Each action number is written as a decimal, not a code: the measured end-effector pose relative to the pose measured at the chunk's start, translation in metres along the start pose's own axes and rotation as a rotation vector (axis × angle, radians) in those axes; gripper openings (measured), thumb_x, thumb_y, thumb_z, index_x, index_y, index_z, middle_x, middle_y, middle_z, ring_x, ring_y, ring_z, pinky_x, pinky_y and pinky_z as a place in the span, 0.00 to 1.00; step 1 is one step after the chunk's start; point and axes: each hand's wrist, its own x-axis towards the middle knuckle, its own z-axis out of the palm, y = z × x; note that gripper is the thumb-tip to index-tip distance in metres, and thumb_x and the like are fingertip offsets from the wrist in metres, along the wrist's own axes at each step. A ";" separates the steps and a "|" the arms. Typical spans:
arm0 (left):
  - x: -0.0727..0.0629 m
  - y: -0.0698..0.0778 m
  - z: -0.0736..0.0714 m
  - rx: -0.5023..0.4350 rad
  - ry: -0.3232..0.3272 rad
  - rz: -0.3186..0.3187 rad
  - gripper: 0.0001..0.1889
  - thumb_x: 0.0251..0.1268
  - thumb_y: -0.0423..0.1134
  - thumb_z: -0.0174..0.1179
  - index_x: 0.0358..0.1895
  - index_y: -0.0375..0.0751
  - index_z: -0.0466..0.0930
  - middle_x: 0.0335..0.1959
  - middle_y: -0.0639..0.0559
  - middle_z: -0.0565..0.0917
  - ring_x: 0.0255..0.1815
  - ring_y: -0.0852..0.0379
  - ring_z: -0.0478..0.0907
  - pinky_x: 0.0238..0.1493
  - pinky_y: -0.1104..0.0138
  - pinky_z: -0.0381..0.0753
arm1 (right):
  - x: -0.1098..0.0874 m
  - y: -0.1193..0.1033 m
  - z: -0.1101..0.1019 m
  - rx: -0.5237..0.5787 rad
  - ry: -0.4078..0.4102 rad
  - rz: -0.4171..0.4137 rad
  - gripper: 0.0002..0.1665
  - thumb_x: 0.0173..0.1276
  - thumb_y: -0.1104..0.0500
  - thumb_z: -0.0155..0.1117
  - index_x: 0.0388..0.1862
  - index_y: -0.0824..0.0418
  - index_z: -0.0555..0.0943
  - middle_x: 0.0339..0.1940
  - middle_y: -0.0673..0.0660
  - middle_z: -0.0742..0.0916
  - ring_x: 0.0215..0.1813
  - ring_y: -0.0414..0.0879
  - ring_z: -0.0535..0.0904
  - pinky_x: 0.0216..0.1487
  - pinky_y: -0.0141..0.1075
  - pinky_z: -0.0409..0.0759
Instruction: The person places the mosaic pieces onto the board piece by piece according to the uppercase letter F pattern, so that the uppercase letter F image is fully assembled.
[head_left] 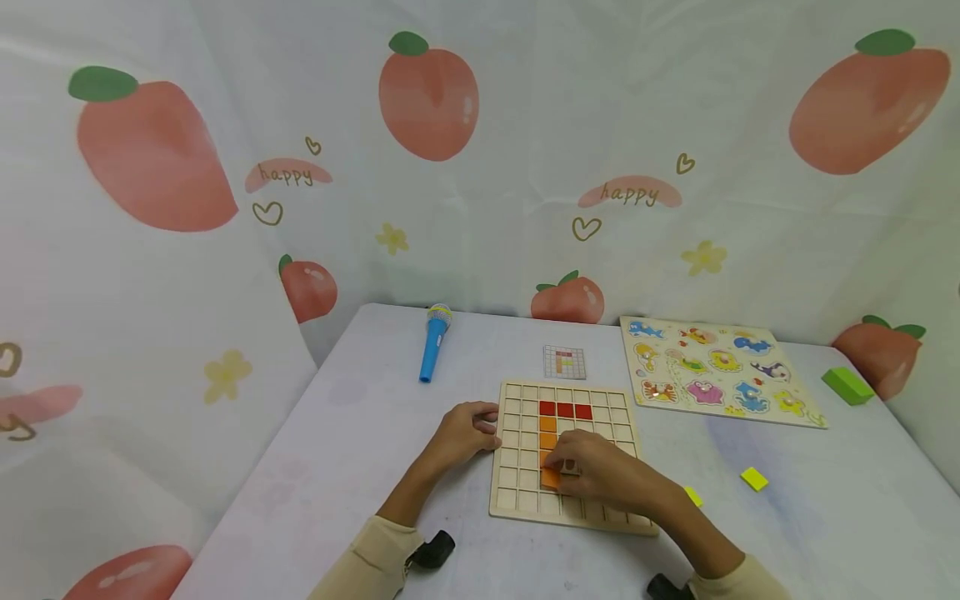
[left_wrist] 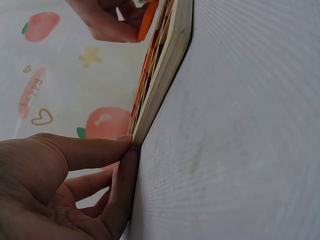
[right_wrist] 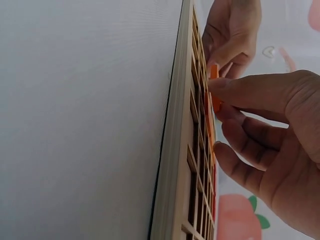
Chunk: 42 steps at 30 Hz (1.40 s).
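A wooden grid board (head_left: 517, 502) lies flat on the table. My left hand (head_left: 456, 439) pinches its left edge between thumb and fingers, as the left wrist view also shows. Over the lower middle of the board, my right hand (head_left: 611, 475) pinches an orange square tile (head_left: 551, 479), which stands tilted at the grid in the right wrist view. Red tiles (head_left: 566, 409) fill a short row near the top of the board. Below the leftmost red one runs a column of orange tiles (head_left: 548, 440), its lower part partly covered by my right fingers.
A small pattern card (head_left: 565, 362) lies behind the board. A blue toy microphone (head_left: 432, 350) is at the back left. To the right are an animal puzzle board (head_left: 720, 375), a green block (head_left: 847, 386) and yellow tiles (head_left: 754, 479), one partly behind my right forearm.
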 end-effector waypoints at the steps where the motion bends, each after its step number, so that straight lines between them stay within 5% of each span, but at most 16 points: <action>1: 0.000 0.000 0.000 -0.001 0.000 0.004 0.30 0.58 0.27 0.73 0.66 0.28 0.80 0.56 0.41 0.87 0.52 0.50 0.86 0.50 0.60 0.87 | 0.001 -0.001 0.000 0.001 -0.004 0.007 0.12 0.68 0.58 0.77 0.50 0.56 0.92 0.45 0.43 0.86 0.46 0.36 0.78 0.53 0.37 0.82; 42: 0.000 0.000 -0.001 -0.023 -0.005 0.001 0.31 0.57 0.26 0.73 0.67 0.28 0.79 0.56 0.41 0.87 0.52 0.50 0.86 0.50 0.60 0.87 | -0.006 0.008 -0.005 0.069 -0.001 0.004 0.13 0.67 0.59 0.77 0.51 0.54 0.91 0.46 0.43 0.88 0.47 0.37 0.80 0.53 0.37 0.82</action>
